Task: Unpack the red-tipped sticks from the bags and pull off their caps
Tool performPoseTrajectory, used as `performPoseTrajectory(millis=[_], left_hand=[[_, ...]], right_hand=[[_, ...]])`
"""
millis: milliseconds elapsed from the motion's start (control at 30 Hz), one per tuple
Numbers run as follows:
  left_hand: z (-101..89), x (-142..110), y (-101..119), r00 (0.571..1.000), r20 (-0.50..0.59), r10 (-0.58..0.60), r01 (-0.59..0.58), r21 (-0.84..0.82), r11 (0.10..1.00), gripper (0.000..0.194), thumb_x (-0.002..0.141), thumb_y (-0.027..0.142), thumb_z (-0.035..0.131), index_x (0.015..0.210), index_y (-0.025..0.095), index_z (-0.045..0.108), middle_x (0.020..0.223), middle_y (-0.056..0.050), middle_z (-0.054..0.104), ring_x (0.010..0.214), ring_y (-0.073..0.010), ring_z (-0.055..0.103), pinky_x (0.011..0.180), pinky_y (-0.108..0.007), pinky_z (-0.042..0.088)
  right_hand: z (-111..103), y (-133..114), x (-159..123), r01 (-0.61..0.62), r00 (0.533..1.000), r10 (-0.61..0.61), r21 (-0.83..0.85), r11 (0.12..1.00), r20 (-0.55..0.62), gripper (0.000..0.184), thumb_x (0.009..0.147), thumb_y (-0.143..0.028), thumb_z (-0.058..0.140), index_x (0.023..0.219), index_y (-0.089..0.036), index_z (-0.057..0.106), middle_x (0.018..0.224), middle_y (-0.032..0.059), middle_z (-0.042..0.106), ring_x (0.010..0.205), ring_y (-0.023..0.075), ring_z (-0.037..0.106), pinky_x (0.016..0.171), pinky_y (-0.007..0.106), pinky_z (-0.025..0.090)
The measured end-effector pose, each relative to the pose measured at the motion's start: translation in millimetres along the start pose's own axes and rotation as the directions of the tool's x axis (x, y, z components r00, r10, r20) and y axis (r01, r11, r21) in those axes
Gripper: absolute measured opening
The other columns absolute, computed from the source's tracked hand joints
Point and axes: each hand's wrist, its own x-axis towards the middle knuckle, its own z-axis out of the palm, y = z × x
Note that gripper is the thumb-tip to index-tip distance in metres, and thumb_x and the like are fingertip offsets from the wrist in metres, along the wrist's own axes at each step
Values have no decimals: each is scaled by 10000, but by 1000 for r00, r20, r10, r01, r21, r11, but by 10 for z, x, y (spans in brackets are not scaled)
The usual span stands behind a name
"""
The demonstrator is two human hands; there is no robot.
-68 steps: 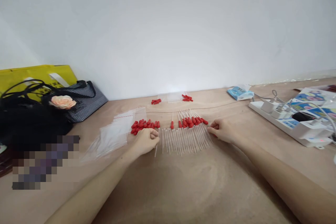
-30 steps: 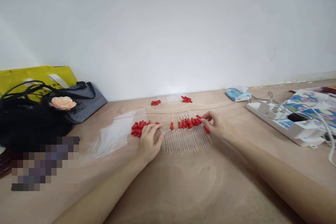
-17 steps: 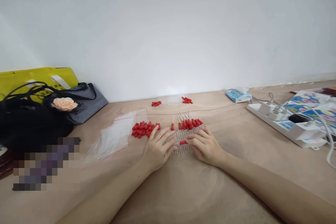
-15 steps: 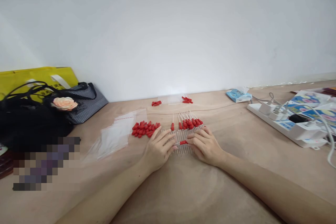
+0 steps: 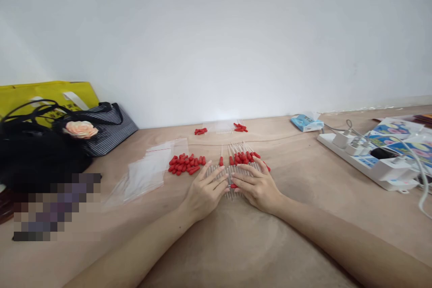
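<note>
Clear thin tubes (image 5: 232, 172) lie side by side on the tan table (image 5: 243, 243), several of them topped with red caps (image 5: 243, 157). Left of the row sits a loose pile of red caps (image 5: 185, 164). My left hand (image 5: 205, 189) and my right hand (image 5: 257, 186) both rest flat on the near ends of the tubes. Their fingers are stretched out and point toward each other, almost touching. One red cap (image 5: 233, 185) shows between the fingertips, touching my right fingers.
Clear zip bags (image 5: 148, 173) lie left of the pile. More tubes and caps (image 5: 221, 128) sit near the wall. A striped bag (image 5: 101, 128), a black bag (image 5: 37, 157) and a yellow bag (image 5: 40, 92) stand at left. A tissue pack (image 5: 305, 121) and a white power strip (image 5: 367, 159) lie at right.
My right hand came from the row's right end, where it picked up a red cap, to the middle. Both hands now lie flat on the tubes, closer together.
</note>
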Motion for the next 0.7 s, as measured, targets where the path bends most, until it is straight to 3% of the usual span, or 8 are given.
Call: performPoseTrajectory(millis=[233,433,567,700], left_hand=[[-21,-16,-30,1000,18,5,-5,-44,999,165,852,194,463,791,176,615,999,-2,670,1073,-175,537,1089,-475,108],[-43,-16,-11,1000,3,5,-5,-65,998,159,842,183,471,768,172,611,991,-7,672,1039,-178,560,1083,-483,107],[-147,-138,-195,998,11,-59,59,-22,998,150,814,129,474,771,169,612,948,-17,685,982,-194,590,1040,-493,197],[-281,-244,-361,961,-11,-275,275,16,961,165,825,179,454,783,175,614,842,-35,682,851,-193,608,857,-402,395]], right_hand=[[-12,13,-13,45,999,-45,17,999,3,129,824,-256,525,893,-234,632,893,-37,690,1097,192,498,1052,499,84],[-41,-1,-25,48,998,-47,21,999,-36,119,813,-237,529,854,-246,640,838,-44,698,1035,179,543,1050,475,98],[-129,131,-109,-67,995,67,-3,998,-67,168,824,-206,489,814,-246,652,835,-24,697,994,180,561,1022,465,147],[-186,264,-135,-208,977,205,-55,977,-51,178,839,-251,487,924,-277,642,875,-10,683,937,173,564,968,440,203]])
